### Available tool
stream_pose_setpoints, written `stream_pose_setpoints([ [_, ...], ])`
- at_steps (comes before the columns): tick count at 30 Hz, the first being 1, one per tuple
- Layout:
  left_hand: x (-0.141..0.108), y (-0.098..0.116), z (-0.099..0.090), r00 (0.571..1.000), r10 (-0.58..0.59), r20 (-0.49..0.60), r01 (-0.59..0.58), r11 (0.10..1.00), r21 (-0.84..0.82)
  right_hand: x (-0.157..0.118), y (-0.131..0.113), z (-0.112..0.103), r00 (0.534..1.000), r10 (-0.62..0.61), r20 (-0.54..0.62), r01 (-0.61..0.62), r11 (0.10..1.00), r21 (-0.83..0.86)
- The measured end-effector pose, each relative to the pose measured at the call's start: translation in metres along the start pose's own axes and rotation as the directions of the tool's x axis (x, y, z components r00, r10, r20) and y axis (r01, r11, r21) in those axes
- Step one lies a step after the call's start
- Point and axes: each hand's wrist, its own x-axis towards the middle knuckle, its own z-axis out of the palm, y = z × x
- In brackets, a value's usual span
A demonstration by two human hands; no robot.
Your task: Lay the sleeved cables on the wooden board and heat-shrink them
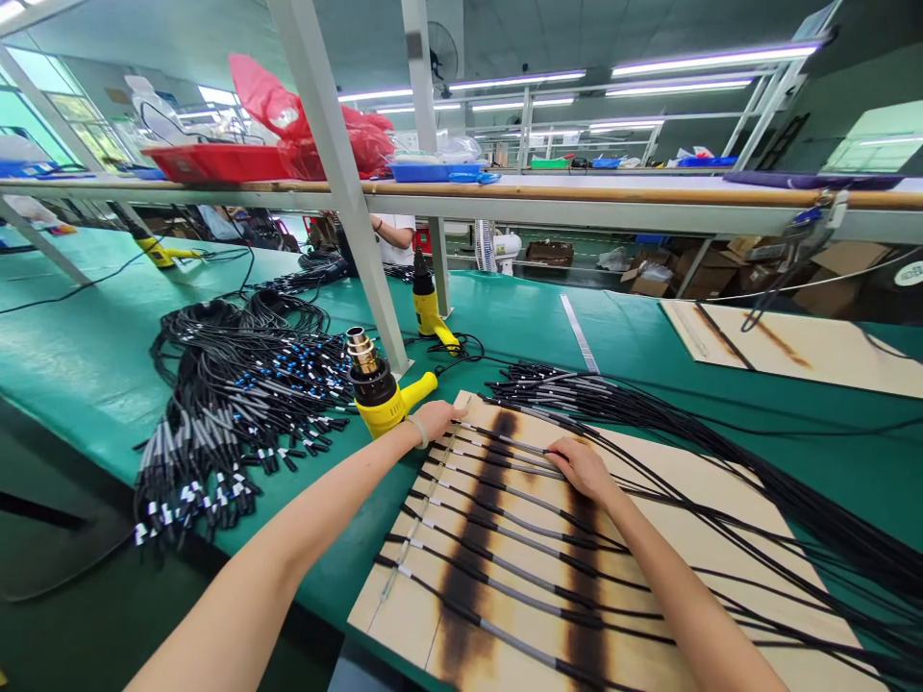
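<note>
A wooden board (530,596) with two dark scorched bands carries several black cables (519,575) laid side by side, with grey sleeves along them and small white labels near their ends. My left hand (435,421) is at the board's far left corner, its fingers closed at the end of the farthest laid cable; the fingertips are partly hidden. My right hand (584,468) is closed with thumb and fingertips on the grey-sleeved part of a cable, over the second scorched band. Just left of my left hand, a yellow heat gun (382,408) stands nozzle up.
A pile of black cables (237,375) lies on the green table (87,336) to the left; another cable bundle (692,442) runs behind the board. A second heat gun (428,312) stands beyond a metal post (353,192). Another scorched board (800,346) is at right. A co-worker's arm (393,234) shows behind.
</note>
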Motion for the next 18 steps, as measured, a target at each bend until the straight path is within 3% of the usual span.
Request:
stream_pose_setpoints([
  [12, 0.003, 0.012, -0.01, 0.99, -0.013, 0.14, -0.001, 0.995, 0.099, 0.003, 0.009, 0.007, 0.999, 0.01, -0.034, -0.011, 0.999, -0.033],
  [18, 0.001, 0.013, -0.003, 0.999, 0.029, 0.026, -0.028, 0.998, -0.049, 0.003, 0.009, 0.004, 0.999, 0.025, -0.039, -0.026, 0.999, -0.036],
])
